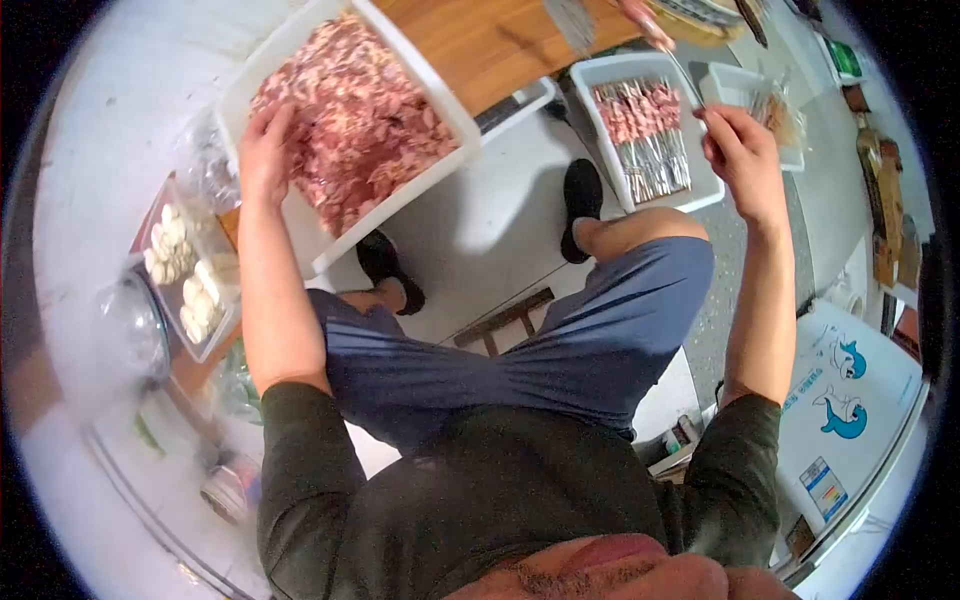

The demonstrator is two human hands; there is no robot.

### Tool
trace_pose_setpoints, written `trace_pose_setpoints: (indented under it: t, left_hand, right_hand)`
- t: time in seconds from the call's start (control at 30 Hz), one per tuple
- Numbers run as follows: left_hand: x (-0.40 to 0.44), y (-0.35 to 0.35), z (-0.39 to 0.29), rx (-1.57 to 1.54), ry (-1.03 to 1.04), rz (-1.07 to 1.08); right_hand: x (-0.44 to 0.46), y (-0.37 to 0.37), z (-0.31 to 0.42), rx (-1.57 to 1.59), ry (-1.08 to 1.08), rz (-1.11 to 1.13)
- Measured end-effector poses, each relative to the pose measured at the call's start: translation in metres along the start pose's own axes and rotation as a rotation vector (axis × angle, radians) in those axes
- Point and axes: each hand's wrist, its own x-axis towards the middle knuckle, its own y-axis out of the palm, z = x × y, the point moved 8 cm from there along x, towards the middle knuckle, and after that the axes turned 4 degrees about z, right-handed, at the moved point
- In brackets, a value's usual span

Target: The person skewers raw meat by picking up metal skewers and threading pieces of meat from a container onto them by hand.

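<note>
My left hand (265, 158) reaches over the left wall of a white tub (395, 218) piled with raw cut meat (365, 120). Its fingers are bent together on the meat; the exact piece between them is hard to make out. On the other side, my right hand (742, 160) is closed on the end of a thin metal skewer (686, 78), which slants up and to the left. A pinkish length (645, 22) lies at the skewer's far end, partly cut off by the frame edge. Below it stands a white tray (708, 190) with several meat skewers (640, 125) laid side by side.
A wooden board (450, 45) lies at the top. Beside the left forearm is a clear container (205, 345) of pale, garlic-like pieces. A second white tray (790, 155) stands at right. A white appliance (850, 400) with dolphin pictures is at lower right. My knees are between the tubs.
</note>
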Motion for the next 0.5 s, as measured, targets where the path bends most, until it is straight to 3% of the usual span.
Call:
trace_pose_setpoints:
  t: [0.17, 0.33, 0.4, 0.5]
  left_hand:
    - [-0.003, 0.011, 0.004, -0.031, -0.069, -0.002]
    - [0.009, 0.015, 0.006, -0.037, -0.102, 0.008]
    - [0.012, 0.016, 0.008, 0.005, -0.111, -0.007]
    - [0.015, 0.017, 0.010, 0.068, -0.131, -0.033]
  right_hand:
    - [-0.017, -0.087, -0.145, -0.221, 0.177, -0.203]
    - [0.016, -0.117, -0.321, -0.516, 0.287, -0.342]
    - [0.029, -0.109, -0.354, -0.429, 0.372, -0.332]
    - [0.061, -0.097, -0.378, -0.535, 0.282, -0.342]
